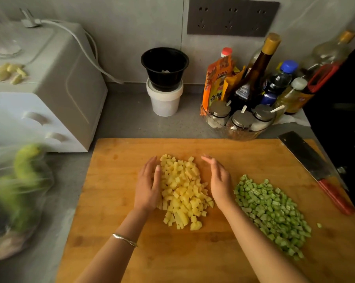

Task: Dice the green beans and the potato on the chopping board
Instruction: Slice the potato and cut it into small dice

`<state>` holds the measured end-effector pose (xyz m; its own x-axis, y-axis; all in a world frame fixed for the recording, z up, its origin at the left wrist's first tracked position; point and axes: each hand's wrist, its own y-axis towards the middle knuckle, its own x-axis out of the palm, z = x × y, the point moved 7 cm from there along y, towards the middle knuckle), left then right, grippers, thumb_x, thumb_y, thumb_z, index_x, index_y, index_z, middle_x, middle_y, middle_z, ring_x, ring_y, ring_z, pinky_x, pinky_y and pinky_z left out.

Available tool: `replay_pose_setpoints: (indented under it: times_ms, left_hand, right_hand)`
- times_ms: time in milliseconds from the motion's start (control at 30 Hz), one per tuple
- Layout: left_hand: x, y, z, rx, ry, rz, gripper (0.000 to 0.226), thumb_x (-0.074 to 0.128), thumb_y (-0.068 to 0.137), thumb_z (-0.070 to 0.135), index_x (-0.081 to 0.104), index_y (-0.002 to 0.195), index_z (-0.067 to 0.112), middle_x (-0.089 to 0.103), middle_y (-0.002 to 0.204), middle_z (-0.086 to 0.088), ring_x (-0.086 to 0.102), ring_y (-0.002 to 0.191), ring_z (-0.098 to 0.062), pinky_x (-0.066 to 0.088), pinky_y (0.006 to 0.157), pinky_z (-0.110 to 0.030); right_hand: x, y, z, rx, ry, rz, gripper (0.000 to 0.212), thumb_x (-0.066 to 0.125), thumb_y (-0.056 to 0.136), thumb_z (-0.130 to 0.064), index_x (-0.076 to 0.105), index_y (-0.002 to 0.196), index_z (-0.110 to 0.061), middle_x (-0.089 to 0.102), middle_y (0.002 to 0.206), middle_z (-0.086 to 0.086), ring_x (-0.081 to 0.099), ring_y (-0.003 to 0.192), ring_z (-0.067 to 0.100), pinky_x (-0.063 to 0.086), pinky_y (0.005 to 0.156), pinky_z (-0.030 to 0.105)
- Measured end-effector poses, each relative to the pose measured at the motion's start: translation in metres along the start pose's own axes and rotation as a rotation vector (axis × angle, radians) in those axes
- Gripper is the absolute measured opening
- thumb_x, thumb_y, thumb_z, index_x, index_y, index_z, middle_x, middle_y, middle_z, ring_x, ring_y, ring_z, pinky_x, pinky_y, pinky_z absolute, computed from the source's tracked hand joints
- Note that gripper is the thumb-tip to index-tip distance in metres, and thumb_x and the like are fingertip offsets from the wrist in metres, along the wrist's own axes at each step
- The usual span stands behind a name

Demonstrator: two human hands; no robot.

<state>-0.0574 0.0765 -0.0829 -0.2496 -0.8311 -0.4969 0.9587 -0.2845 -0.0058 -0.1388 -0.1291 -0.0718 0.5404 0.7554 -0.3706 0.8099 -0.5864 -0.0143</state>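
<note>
Forearms [119, 252] enter at frame bottom. Potato dice [182, 193] are heaped mid-board [115, 201], long axis up-frame, flanked by both hands. Left hand [148, 188] is laid flat against the heap. Right hand [218, 178] is held just beside it, fingers straight, nothing gripped. Bean dice [272, 213] lie at right, cleaver [313, 164] set down beyond.

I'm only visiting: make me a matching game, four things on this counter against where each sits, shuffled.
1. potato cubes
2. bean pieces
3. knife
4. black cup

a. on a white tub
b. at the board's right edge
c. between left hand and right hand
d. piled to the right of both hands

Pairs: 1-c, 2-d, 3-b, 4-a
</note>
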Motion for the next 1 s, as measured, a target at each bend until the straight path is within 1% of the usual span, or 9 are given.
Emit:
replay_pose_setpoints:
  times_ms: [67, 133, 233, 300, 567, 767, 867, 933, 1000]
  left_hand:
    - [0.001, 0.010, 0.000, -0.049, -0.002, -0.033, 0.056, 0.025, 0.097, 0.057, 0.033, 0.145, 0.029, 0.034, 0.149, 0.008, 0.027, 0.138, -0.010, 0.025, 0.113, -0.038]
    - [0.008, 0.021, 0.004, -0.076, 0.040, -0.101, 0.052, 0.023, 0.101, 0.049, 0.031, 0.147, 0.026, 0.030, 0.152, 0.006, 0.019, 0.142, -0.013, 0.017, 0.117, -0.039]
    - [0.021, 0.028, 0.008, -0.060, 0.057, -0.192, 0.051, 0.020, 0.102, 0.046, 0.037, 0.145, 0.024, 0.030, 0.153, 0.003, 0.017, 0.143, -0.013, 0.012, 0.118, -0.037]
    - [0.027, 0.023, 0.005, -0.044, 0.020, -0.238, 0.056, 0.018, 0.098, 0.054, 0.040, 0.142, 0.027, 0.034, 0.151, 0.004, 0.023, 0.142, -0.014, 0.017, 0.118, -0.041]
    - [0.007, -0.013, 0.053, 0.140, 0.086, -0.034, 0.051, 0.028, 0.098, 0.051, 0.040, 0.141, 0.026, 0.037, 0.148, 0.008, 0.021, 0.139, -0.006, 0.018, 0.116, -0.034]
    - [0.087, -0.081, 0.102, 0.395, 0.065, -0.196, 0.061, 0.034, 0.094, 0.060, 0.042, 0.140, 0.021, 0.035, 0.148, 0.009, 0.022, 0.141, -0.007, 0.020, 0.117, -0.035]
    - [0.134, -0.120, 0.107, 0.465, 0.129, -0.352, 0.103, 0.052, 0.076, 0.077, 0.020, 0.150, 0.013, 0.015, 0.158, -0.002, 0.006, 0.146, -0.015, 0.009, 0.119, -0.036]
    - [0.165, -0.147, 0.102, 0.445, 0.323, -0.474, 0.138, 0.054, 0.056, 0.090, -0.012, 0.150, 0.014, -0.014, 0.158, -0.006, -0.018, 0.145, -0.022, -0.005, 0.118, -0.038]
    - [0.181, -0.164, 0.096, 0.434, 0.495, -0.488, 0.144, 0.046, 0.046, 0.098, -0.027, 0.145, 0.022, -0.027, 0.154, -0.009, -0.030, 0.140, -0.026, -0.013, 0.116, -0.045]
  right_hand:
    - [-0.010, -0.027, 0.013, 0.064, 0.087, 0.117, 0.041, 0.030, 0.104, -0.033, 0.065, 0.121, -0.020, 0.072, 0.100, 0.002, 0.051, 0.052, 0.015, 0.045, 0.050, 0.033]
    - [-0.004, -0.045, 0.018, 0.127, 0.123, 0.129, 0.048, 0.027, 0.101, -0.038, 0.063, 0.125, -0.017, 0.063, 0.074, 0.001, 0.049, 0.046, 0.005, 0.039, 0.045, 0.018]
    - [0.025, -0.051, 0.010, 0.154, 0.210, 0.028, 0.042, 0.024, 0.105, -0.031, 0.053, 0.133, -0.021, 0.059, 0.120, -0.014, 0.053, 0.098, -0.020, 0.042, 0.077, -0.001]
    - [0.038, -0.051, 0.006, 0.167, 0.221, -0.025, 0.042, 0.022, 0.106, -0.030, 0.048, 0.138, -0.022, 0.046, 0.135, -0.017, 0.044, 0.124, -0.006, 0.035, 0.088, -0.004]
    - [-0.022, -0.046, 0.002, 0.101, 0.150, -0.142, 0.040, 0.022, 0.106, -0.032, 0.057, 0.125, -0.028, 0.051, 0.138, -0.011, 0.050, 0.122, 0.000, 0.040, 0.100, 0.010]
    - [-0.092, -0.057, 0.009, 0.191, 0.280, -0.247, 0.042, 0.012, 0.107, -0.026, 0.047, 0.131, -0.021, 0.050, 0.136, -0.008, 0.049, 0.122, -0.004, 0.036, 0.098, 0.003]
    - [-0.142, -0.059, 0.022, 0.181, 0.271, -0.136, 0.039, 0.016, 0.108, -0.034, 0.050, 0.124, -0.027, 0.050, 0.137, -0.005, 0.048, 0.115, -0.015, 0.035, 0.095, 0.001]
    - [-0.178, -0.067, 0.036, 0.151, 0.236, -0.028, 0.043, 0.027, 0.102, -0.047, 0.057, 0.120, -0.023, 0.056, 0.133, -0.002, 0.053, 0.118, -0.006, 0.037, 0.098, 0.006]
    - [-0.207, -0.078, 0.046, 0.104, 0.144, 0.056, 0.051, 0.030, 0.093, -0.054, 0.061, 0.119, -0.022, 0.060, 0.128, -0.005, 0.054, 0.122, 0.002, 0.037, 0.100, 0.009]
